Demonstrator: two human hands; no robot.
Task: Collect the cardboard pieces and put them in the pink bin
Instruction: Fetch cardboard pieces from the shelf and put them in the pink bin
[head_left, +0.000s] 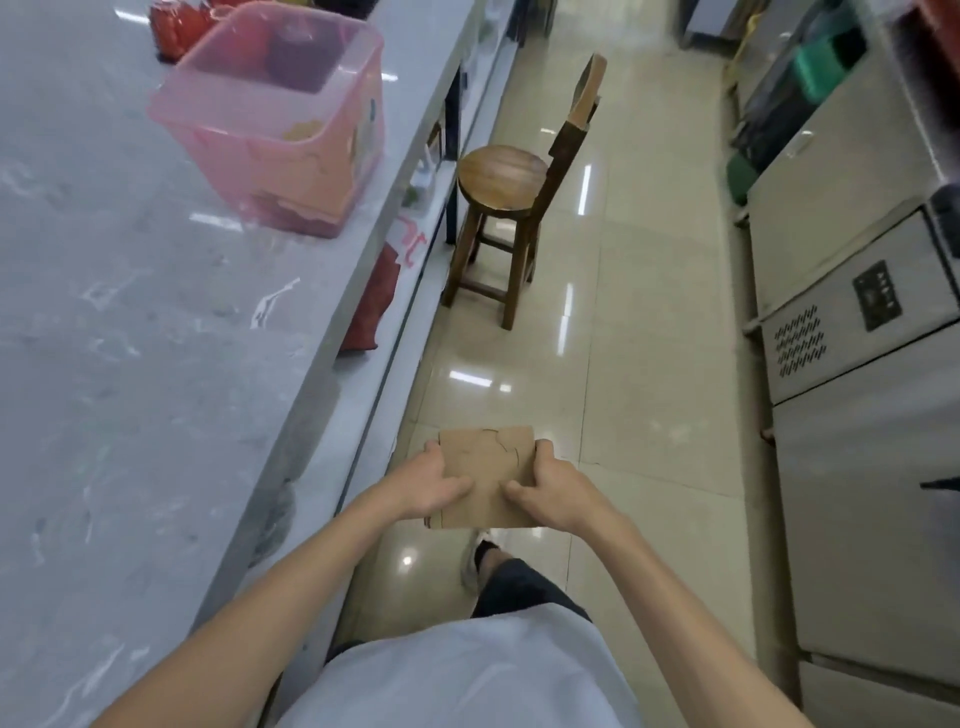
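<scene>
Overhead, counter: grey marble countertop (130, 322) carried the pink bin (275, 124).
Floor: glossy beige tiles (623, 291), wooden stool (501, 208).
Grip: left hand (434, 480) and right hand (548, 486) clasped the cardboard pieces (488, 467).

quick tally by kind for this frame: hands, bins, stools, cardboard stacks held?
Hands: 2, left hand and right hand
Pink bin: 1, on the counter
Stool: 1
Cardboard stack: 1, held by both hands; the number of pieces in it is unclear
Total: 5
</scene>
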